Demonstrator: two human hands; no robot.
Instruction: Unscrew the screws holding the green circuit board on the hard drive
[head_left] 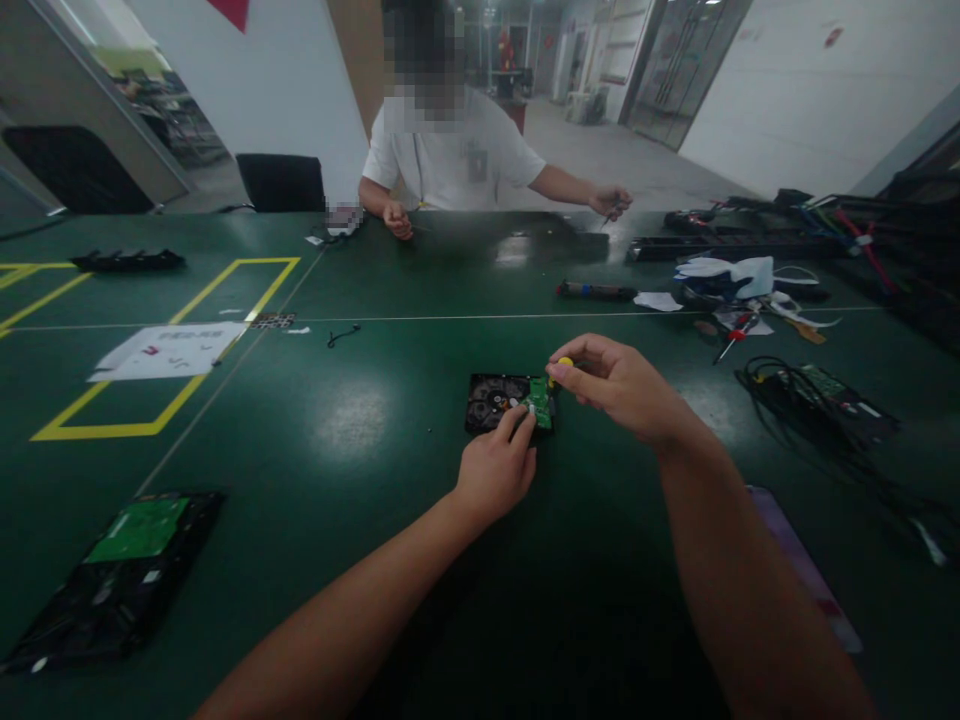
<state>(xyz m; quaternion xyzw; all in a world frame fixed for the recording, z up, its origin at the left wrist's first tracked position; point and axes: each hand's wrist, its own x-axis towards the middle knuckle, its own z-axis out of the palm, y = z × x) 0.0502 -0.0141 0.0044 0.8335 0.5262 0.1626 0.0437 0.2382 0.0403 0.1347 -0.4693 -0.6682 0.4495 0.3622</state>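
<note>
In the middle of the green table lies a hard drive (489, 400) with its circuit board (539, 393) facing up. My left hand (496, 468) rests on the drive's near side, its outstretched fingertips touching the board. Over the drive's right edge, my right hand (611, 385) is closed in a pinch on a small yellow-handled screwdriver (565, 364). The screwdriver points down toward the board's right side; its tip is too small to make out.
Another drive-like unit (120, 570) lies front left. Black cables (802, 420) and another circuit board (825, 385) are at right, near a red screwdriver (737, 336). A purple flat object (806, 570) lies by my right forearm. Opposite sits a person (457, 150).
</note>
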